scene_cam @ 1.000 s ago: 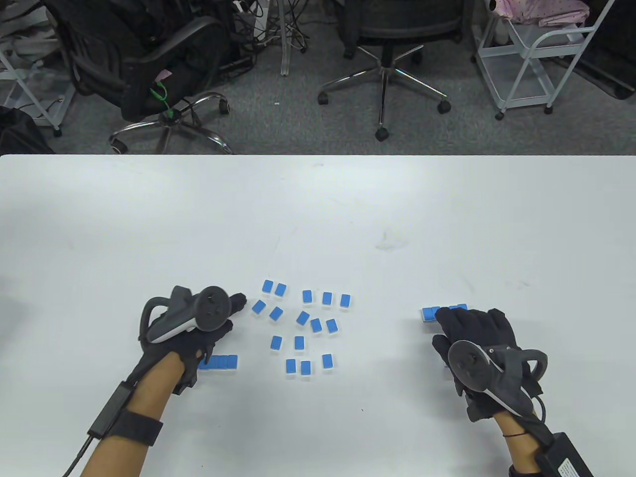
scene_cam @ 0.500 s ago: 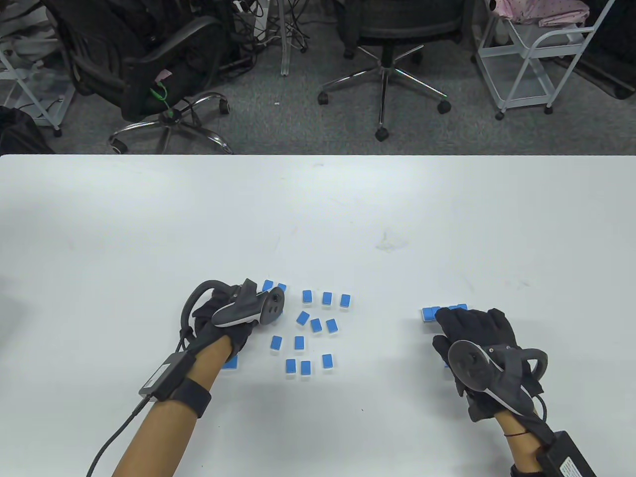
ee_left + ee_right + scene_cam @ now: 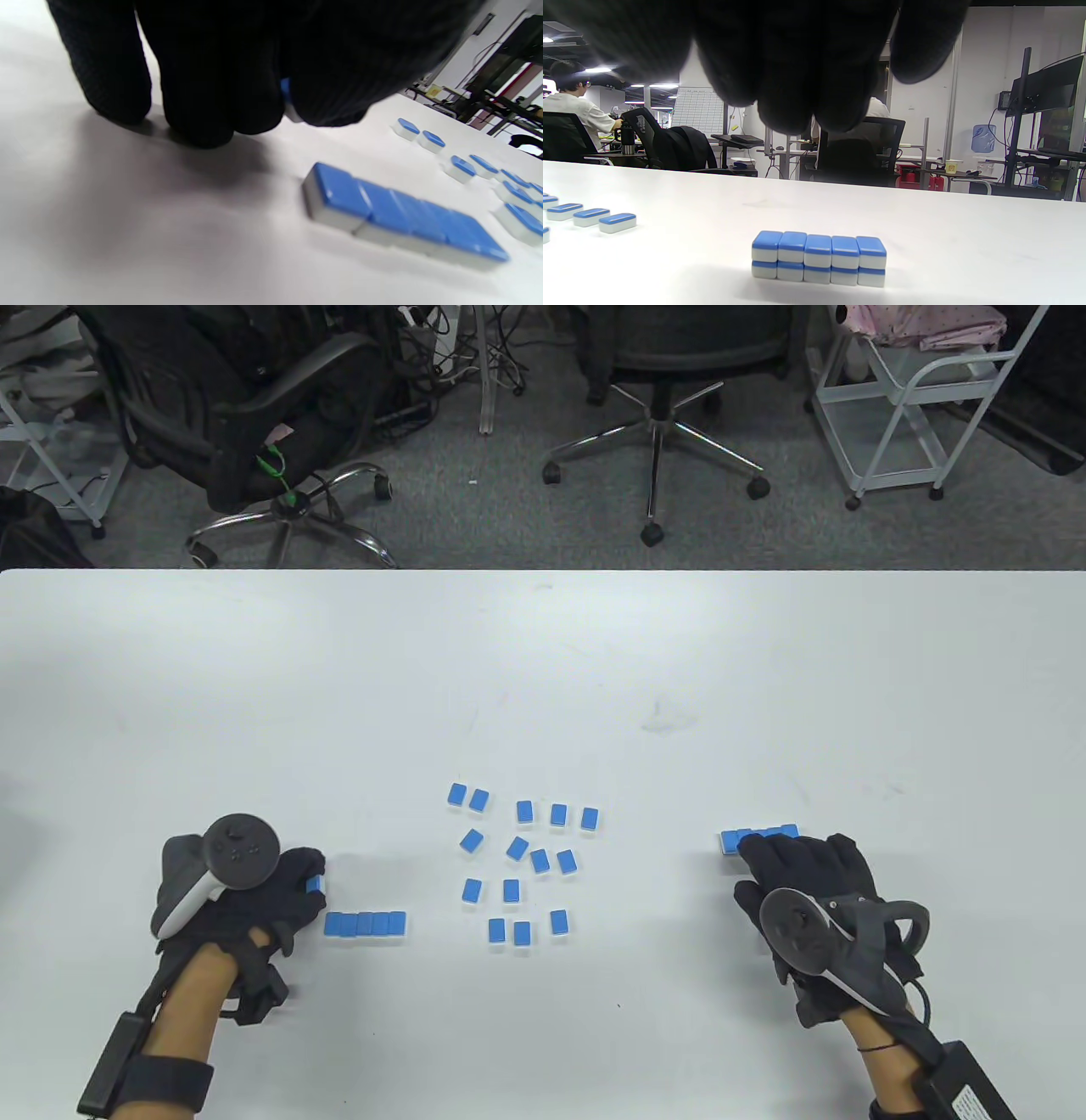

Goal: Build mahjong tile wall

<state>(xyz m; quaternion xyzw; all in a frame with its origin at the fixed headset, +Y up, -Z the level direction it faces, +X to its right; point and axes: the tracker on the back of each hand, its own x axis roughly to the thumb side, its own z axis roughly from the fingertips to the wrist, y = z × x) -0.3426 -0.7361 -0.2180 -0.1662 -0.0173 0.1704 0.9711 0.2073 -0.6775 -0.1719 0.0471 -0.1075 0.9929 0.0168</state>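
Table view first: no readable writing on any tile, they all lie blue back up, and the sticker on the pack at the right wrist is too small to read. The left hand [image 3: 246, 891] sits near the table's [image 3: 543, 661] front-left, fingers curled round a single tile [image 3: 315, 886], with a flat row of five tiles [image 3: 365, 924] just beyond its fingertips. Further out past that row are the loose tiles [image 3: 522, 861], scattered with gaps between them, and a wide bare stretch of table runs up to the far edge. The right hand [image 3: 806, 882] hovers just behind the stacked wall [image 3: 759, 838], fingers relaxed and together, holding nothing. Left wrist view: the fingers [image 3: 212, 84] pinch the tile [image 3: 287, 95] low over the table, just short of the near end of the row [image 3: 403, 212]. Right wrist view: the fingers [image 3: 797, 63] hang loose above the two-layer wall [image 3: 818, 258], five tiles long, not touching it, with open table all round; some loose tiles [image 3: 589, 217] lie off to the left.
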